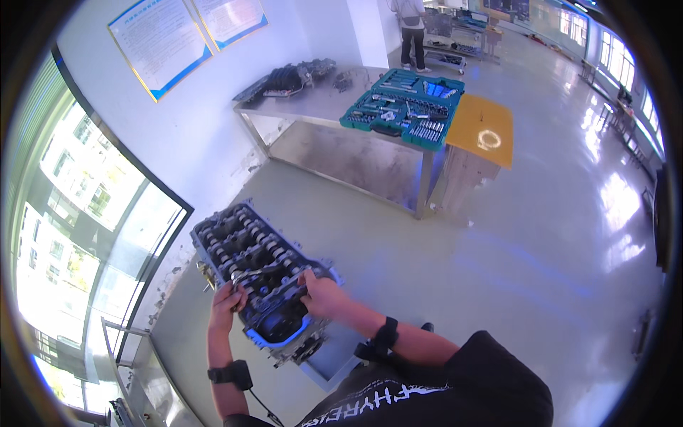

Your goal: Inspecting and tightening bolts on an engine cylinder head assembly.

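An engine cylinder head (245, 242) stands in front of me, its camshafts and bearing caps exposed on top. A silver wrench-like tool (260, 271) extends across its near part. My left hand (229, 297) is closed at the tool's left end, by the engine's left edge; the fingers partly hide what they grip. Over the near right corner, my right hand (320, 294) has its fingers bent together close to the camshaft end. Whatever is between those fingers is too small to make out. A dark opening with a blue rim (281, 331) faces me below both hands.
Beyond the engine stands a metal table (320, 103) with a green socket tool case (409, 107), open, and dark engine parts (292, 78). A yellow-topped stand (484, 128) adjoins it. Windows (85, 235) line the left; a metal frame (153, 370) stands lower left. Another person (411, 32) stands far back.
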A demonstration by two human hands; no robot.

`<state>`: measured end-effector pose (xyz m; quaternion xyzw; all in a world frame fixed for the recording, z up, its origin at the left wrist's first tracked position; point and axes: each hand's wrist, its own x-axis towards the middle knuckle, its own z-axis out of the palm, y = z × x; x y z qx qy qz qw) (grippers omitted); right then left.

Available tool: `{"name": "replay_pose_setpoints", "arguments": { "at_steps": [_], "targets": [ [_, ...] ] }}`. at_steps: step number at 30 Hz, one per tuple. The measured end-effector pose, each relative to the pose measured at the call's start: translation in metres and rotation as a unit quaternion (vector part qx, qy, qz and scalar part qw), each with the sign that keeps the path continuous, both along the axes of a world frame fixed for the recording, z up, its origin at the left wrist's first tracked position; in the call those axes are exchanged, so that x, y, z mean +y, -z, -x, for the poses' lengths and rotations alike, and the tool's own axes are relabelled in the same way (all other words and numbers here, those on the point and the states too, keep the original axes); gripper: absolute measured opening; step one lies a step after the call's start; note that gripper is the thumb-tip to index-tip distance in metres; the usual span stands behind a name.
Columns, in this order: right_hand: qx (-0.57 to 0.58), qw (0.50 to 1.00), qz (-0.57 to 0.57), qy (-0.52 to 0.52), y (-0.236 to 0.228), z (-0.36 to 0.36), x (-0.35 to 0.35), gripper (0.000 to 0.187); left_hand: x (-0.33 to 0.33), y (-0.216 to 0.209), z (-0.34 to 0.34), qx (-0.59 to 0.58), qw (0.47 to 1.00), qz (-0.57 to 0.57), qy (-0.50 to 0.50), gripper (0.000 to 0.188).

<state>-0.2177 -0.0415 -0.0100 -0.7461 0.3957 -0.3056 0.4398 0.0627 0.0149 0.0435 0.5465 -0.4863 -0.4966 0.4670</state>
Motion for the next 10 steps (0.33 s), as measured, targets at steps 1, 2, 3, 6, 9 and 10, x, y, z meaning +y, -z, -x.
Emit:
{"name": "replay_pose_setpoints", "arguments": {
  "at_steps": [1, 2, 3, 6, 9, 10],
  "targets": [
    [0.011, 1.000, 0.011, 0.018, 0.002, 0.028, -0.006, 0.034, -0.003, -0.004, 0.013, -0.017, 1.000, -0.002, -0.017, 0.010],
    [0.016, 1.000, 0.011, 0.019, 0.011, 0.053, -0.015, 0.034, -0.006, -0.004, 0.024, -0.028, 0.999, -0.007, -0.038, 0.008],
    [0.030, 0.999, -0.009, 0.040, 0.023, 0.079, -0.025, 0.034, -0.009, -0.006, 0.038, -0.022, 0.999, -0.009, -0.036, 0.008],
    [0.020, 0.998, -0.037, 0.055, 0.040, 0.152, -0.049, 0.036, -0.013, -0.033, 0.086, -0.092, 0.993, -0.017, -0.073, 0.006],
    [-0.014, 0.998, -0.033, 0.046, 0.031, 0.194, -0.070, 0.041, -0.027, -0.047, 0.158, -0.195, 0.977, -0.081, 0.038, 0.009],
    [-0.032, 0.999, -0.007, 0.039, 0.017, 0.204, -0.077, 0.044, -0.040, -0.056, 0.181, -0.273, 0.949, -0.091, 0.129, 0.014]
  ]
}}
